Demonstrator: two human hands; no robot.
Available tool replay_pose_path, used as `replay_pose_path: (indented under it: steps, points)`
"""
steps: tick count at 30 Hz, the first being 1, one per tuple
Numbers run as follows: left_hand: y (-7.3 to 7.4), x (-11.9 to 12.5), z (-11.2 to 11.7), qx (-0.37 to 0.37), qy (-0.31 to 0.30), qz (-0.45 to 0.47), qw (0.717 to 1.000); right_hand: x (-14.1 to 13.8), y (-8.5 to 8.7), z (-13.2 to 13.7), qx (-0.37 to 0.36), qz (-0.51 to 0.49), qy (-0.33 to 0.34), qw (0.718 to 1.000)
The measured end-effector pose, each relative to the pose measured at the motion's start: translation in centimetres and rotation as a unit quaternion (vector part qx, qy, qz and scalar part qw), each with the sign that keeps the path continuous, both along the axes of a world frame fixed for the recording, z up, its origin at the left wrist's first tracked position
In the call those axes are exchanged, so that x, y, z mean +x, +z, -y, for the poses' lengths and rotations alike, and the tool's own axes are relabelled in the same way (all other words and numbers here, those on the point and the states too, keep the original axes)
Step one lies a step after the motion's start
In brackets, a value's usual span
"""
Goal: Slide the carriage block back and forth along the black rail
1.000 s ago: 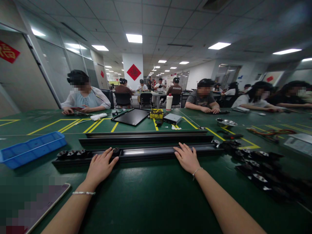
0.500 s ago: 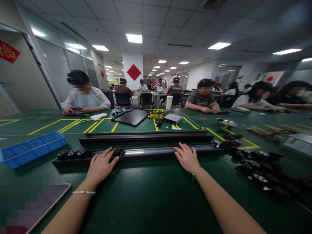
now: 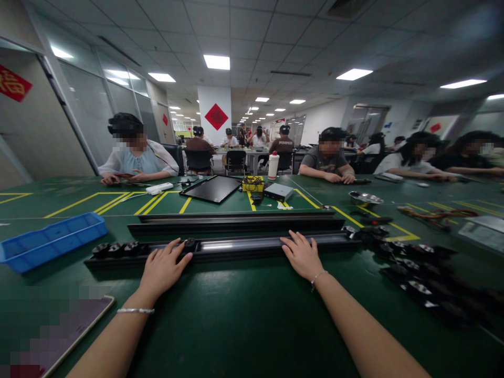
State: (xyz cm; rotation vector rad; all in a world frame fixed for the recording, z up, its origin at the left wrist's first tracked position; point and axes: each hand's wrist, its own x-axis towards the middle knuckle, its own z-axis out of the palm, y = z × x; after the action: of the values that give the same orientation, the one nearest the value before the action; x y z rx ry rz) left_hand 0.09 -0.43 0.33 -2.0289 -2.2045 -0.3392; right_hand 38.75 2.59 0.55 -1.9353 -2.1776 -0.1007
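A long black rail (image 3: pixel 236 247) lies crosswise on the green table (image 3: pixel 244 315) in front of me. My left hand (image 3: pixel 162 269) rests flat on its near edge, fingers spread, fingertips beside a small round black part (image 3: pixel 189 243) seated in the rail. Further right, my right hand (image 3: pixel 302 255) lies flat on the rail with its fingers stretched out. Neither hand holds anything. Several more round black parts (image 3: pixel 114 248) sit in the rail's left end. A second black rail (image 3: pixel 236 224) lies just behind the first.
A blue tray (image 3: pixel 51 239) stands at the left, a phone (image 3: pixel 59 336) at the near left corner. A pile of black parts (image 3: pixel 417 273) spreads at the right. Behind lie a dark panel (image 3: pixel 214 188), a yellow box (image 3: pixel 252 183) and a metal dish (image 3: pixel 365 198). Other people sit along the far side.
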Motion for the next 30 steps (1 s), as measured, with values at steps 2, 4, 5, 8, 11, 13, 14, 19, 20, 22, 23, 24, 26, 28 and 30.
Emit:
replay_pose_path:
  steps: [2, 4, 5, 8, 11, 13, 14, 19, 20, 22, 23, 24, 26, 28, 30]
  points:
    - [0.11, 0.07, 0.05, -0.002, 0.0, 0.003, 1.0, -0.04, 0.1, 0.07, -0.001, 0.0, 0.0, 1.0]
    - [0.18, 0.11, 0.07, -0.002, 0.0, 0.006, 1.0, -0.06, 0.15, 0.11, -0.001, 0.001, -0.002, 1.0]
    - [0.18, 0.12, 0.06, -0.003, 0.0, 0.008, 1.0, -0.07, 0.16, 0.12, -0.002, 0.002, -0.002, 1.0]
    - [0.05, 0.08, -0.06, 0.0, 0.002, 0.012, 1.0, -0.09, 0.22, 0.13, -0.005, 0.009, -0.004, 1.0]
    - [-0.16, -0.01, -0.21, 0.003, 0.003, 0.013, 1.0, -0.1, 0.29, 0.14, -0.004, 0.01, -0.002, 1.0]
    - [-0.23, -0.05, -0.26, 0.002, 0.002, 0.013, 1.0, -0.1, 0.29, 0.13, -0.004, 0.01, -0.002, 1.0]
    - [-0.23, -0.05, -0.27, 0.001, 0.001, 0.013, 1.0, -0.09, 0.27, 0.12, -0.004, 0.009, -0.002, 1.0]
    - [-0.07, 0.04, -0.21, -0.004, 0.003, 0.012, 1.0, -0.01, -0.08, 0.01, 0.012, 0.007, 0.0, 1.0]
    - [-0.04, 0.07, -0.2, -0.004, 0.003, 0.012, 1.0, 0.02, -0.16, -0.02, 0.015, 0.008, 0.0, 1.0]
    - [0.0, 0.11, -0.19, -0.004, 0.003, 0.013, 1.0, 0.06, -0.32, -0.08, 0.018, 0.011, 0.0, 1.0]
    - [0.01, 0.13, -0.2, -0.004, 0.004, 0.014, 1.0, 0.07, -0.37, -0.11, 0.018, 0.011, -0.001, 1.0]
    - [0.02, 0.14, -0.2, -0.005, 0.005, 0.015, 1.0, 0.08, -0.4, -0.13, 0.017, 0.011, -0.001, 1.0]
    - [0.03, 0.15, -0.22, -0.006, 0.005, 0.017, 1.0, 0.07, -0.43, -0.18, 0.013, 0.009, -0.002, 1.0]
    - [0.06, 0.13, -0.25, -0.007, 0.006, 0.017, 1.0, 0.06, -0.41, -0.19, 0.01, 0.007, -0.002, 1.0]
    - [0.08, 0.12, -0.26, -0.008, 0.007, 0.018, 1.0, 0.06, -0.39, -0.19, 0.011, 0.006, -0.002, 1.0]
